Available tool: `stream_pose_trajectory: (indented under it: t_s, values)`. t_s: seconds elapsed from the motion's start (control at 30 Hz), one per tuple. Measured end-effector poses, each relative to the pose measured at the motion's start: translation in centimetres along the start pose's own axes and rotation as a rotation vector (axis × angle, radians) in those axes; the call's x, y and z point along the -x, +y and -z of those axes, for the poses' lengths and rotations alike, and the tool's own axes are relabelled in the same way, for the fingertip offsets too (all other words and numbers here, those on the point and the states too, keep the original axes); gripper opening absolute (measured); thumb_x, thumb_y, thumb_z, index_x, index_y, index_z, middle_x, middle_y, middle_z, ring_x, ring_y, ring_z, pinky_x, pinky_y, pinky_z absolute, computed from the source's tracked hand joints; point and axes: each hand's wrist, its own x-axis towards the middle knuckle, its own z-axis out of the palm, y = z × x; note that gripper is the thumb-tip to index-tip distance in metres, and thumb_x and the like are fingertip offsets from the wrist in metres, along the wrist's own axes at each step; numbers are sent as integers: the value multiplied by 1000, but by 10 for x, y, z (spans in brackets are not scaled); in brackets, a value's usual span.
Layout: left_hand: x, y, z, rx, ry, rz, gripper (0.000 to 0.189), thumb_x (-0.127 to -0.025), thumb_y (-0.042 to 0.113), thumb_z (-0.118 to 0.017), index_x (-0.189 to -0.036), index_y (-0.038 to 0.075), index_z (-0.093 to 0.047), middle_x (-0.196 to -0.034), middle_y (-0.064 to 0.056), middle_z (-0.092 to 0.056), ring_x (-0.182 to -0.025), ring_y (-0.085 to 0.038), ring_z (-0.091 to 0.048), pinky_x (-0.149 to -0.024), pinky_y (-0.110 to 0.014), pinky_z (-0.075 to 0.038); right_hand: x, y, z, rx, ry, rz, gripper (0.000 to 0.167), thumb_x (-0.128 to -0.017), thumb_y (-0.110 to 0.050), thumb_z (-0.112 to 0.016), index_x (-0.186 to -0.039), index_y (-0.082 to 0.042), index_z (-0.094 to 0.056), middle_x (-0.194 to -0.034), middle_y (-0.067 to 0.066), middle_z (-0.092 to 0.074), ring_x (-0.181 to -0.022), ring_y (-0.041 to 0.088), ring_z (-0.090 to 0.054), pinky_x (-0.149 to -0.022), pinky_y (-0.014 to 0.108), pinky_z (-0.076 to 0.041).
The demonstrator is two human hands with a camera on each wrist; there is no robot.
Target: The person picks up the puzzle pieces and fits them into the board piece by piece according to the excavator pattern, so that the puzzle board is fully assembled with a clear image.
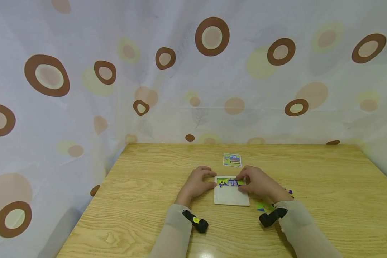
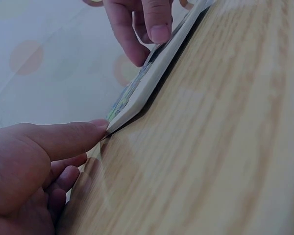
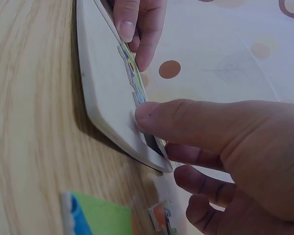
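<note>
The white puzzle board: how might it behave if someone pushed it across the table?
The board looks stiff, as its edges run straight. Lying flat and low on the table, it would probably slide rather than tip. The picture pieces might shift, since the board's near part is bare.

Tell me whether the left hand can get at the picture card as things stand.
Probably yes: the picture card lies uncovered on the table beyond the tray, with nothing visible between it and the left hand. The hand would likely have to leave the tray's edge first.
</note>
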Motion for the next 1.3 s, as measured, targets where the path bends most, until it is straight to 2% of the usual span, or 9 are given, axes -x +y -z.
stream_pose_trajectory:
  t_s: [0.27, 0.63, 0.93, 1.3]
  values:
    - [0, 1, 0, 4, 1, 8, 32, -89, 23, -75, -121, 15, -72, -138, -4, -51, -132, -30, -42, -110, -48, -33, 0, -1, 0, -25, 4, -31, 25, -86, -14, -78, -110, -8, -75, -104, 2, -59, -82, 19, -50, -68, 30, -43]
    - [0, 1, 1, 10, -1, 12, 33, -90, 23, -75, -122, 15, -71, -139, -4, -51, -132, -30, -42, -110, -48, -33, 1, -2, -3, -18, 36, -6, 26, -84, -11, -79, -109, -9, -71, -99, 0, -61, -79, 18, -50, -70, 34, -45]
    - [0, 0, 0, 12, 0, 12, 33, -89, 23, -75, -121, 16, -72, -138, -3, -51, -132, -30, -42, -109, -47, -34, 1, -1, -2, -8, 9, -25, 24, -84, -16, -81, -107, -10, -75, -107, 0, -59, -94, 20, -53, -83, 41, -46]
    - [0, -1, 0, 2, -5, 11, 33, -90, 24, -75, -122, 17, -71, -139, -3, -50, -133, -30, -41, -110, -47, -33, 0, -4, -1, -11, 2, -44, 24, -85, -12, -78, -108, -6, -75, -104, 3, -60, -81, 19, -50, -70, 35, -44]
